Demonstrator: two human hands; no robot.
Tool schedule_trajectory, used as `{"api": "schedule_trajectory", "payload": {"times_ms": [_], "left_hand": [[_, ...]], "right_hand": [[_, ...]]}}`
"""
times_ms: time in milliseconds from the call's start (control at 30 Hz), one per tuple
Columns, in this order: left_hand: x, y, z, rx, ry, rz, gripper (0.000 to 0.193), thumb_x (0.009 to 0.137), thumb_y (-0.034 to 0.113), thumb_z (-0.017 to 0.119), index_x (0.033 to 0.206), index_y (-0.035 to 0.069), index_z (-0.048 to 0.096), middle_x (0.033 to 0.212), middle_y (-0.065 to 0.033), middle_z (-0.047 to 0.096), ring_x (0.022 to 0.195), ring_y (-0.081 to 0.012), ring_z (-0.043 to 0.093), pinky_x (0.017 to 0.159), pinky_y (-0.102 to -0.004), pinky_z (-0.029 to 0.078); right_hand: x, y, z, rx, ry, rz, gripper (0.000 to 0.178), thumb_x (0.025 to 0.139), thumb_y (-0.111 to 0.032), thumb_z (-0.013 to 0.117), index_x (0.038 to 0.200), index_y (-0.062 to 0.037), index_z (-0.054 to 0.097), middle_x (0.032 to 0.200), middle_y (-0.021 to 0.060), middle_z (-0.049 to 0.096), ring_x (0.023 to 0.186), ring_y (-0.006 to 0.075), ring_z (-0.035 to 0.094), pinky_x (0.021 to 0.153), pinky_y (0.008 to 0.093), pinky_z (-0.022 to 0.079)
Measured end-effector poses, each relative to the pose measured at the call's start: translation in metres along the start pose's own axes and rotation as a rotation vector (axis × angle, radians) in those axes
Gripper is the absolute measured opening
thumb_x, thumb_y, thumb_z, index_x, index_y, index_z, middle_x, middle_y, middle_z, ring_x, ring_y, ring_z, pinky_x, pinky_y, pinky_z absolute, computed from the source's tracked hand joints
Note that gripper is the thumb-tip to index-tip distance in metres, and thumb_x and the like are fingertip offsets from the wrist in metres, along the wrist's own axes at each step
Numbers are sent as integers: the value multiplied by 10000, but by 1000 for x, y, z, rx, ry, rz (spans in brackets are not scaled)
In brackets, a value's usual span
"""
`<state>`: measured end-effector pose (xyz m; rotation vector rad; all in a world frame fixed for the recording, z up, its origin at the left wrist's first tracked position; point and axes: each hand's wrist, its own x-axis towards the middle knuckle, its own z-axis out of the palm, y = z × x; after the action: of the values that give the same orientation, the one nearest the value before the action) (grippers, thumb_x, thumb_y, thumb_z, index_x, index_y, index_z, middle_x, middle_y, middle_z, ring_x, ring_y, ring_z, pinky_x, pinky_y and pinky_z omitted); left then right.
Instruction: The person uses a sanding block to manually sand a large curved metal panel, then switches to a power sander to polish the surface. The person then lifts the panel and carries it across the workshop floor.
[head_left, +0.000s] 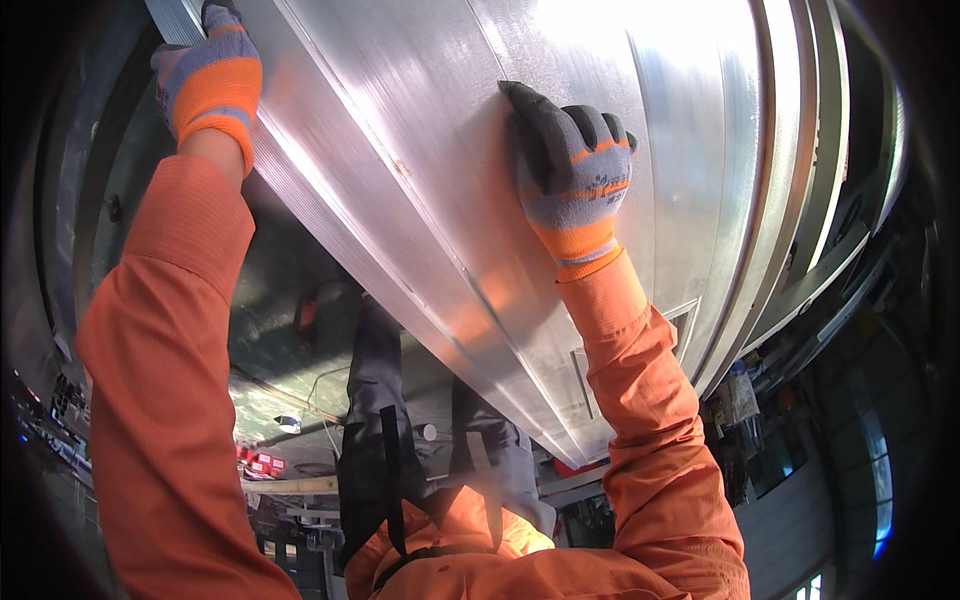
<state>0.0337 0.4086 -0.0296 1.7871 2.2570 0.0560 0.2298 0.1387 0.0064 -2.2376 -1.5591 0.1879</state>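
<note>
A large, shiny silver metal panel (430, 110) with lengthwise seams slants across the view in front of me. My left hand (212, 85), in a grey and orange work glove, is closed around the panel's ribbed left edge at the upper left; some of its fingertips are hidden. On the panel's face rests my right hand (575, 165), gloved alike with dark-coated fingers. Its index finger stretches toward the upper left, touching the surface near a seam, while the other fingers bend. I see nothing held in it, though its palm is hidden.
Below the panel, my dark-trousered legs (375, 390) stand on a greenish floor (285, 385). Small red boxes (262, 462) lie at lower left. More long metal profiles (815, 270) run along the right. A rectangular cutout (585, 385) sits near the panel's lower end.
</note>
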Motion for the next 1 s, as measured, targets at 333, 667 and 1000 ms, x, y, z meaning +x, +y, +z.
{"api": "schedule_trajectory", "payload": {"times_ms": [333, 667, 1000], "left_hand": [[-4, 6, -2, -16, 11, -63, 810, 958, 653, 520, 1374, -39, 449, 1260, -283, 621, 1130, -438, 683, 978, -527, 558], [-10, 10, -8, -13, -15, -36, 818, 964, 657, 507, 1362, -55, 445, 1238, -287, 629, 1111, -425, 691, 981, -523, 557], [-20, 15, -17, -117, -101, -88, 917, 971, 691, 449, 1497, -53, 346, 1401, -296, 549, 1268, -452, 599, 1081, -536, 487]], "right_hand": [[-1, 3, 1, 27, -7, 3, 314, 836, -96, 699, 1132, -171, 772, 833, 63, 703, 733, 282, 635, 677, 400, 488], [4, 1, 0, 18, -11, 6, 310, 835, -79, 701, 1125, -163, 772, 839, 56, 708, 751, 283, 646, 692, 392, 498], [-44, -13, -26, 647, -2, 364, 308, 965, -61, 638, 1269, -31, 678, 857, 76, 720, 747, 199, 695, 675, 333, 538]]}}
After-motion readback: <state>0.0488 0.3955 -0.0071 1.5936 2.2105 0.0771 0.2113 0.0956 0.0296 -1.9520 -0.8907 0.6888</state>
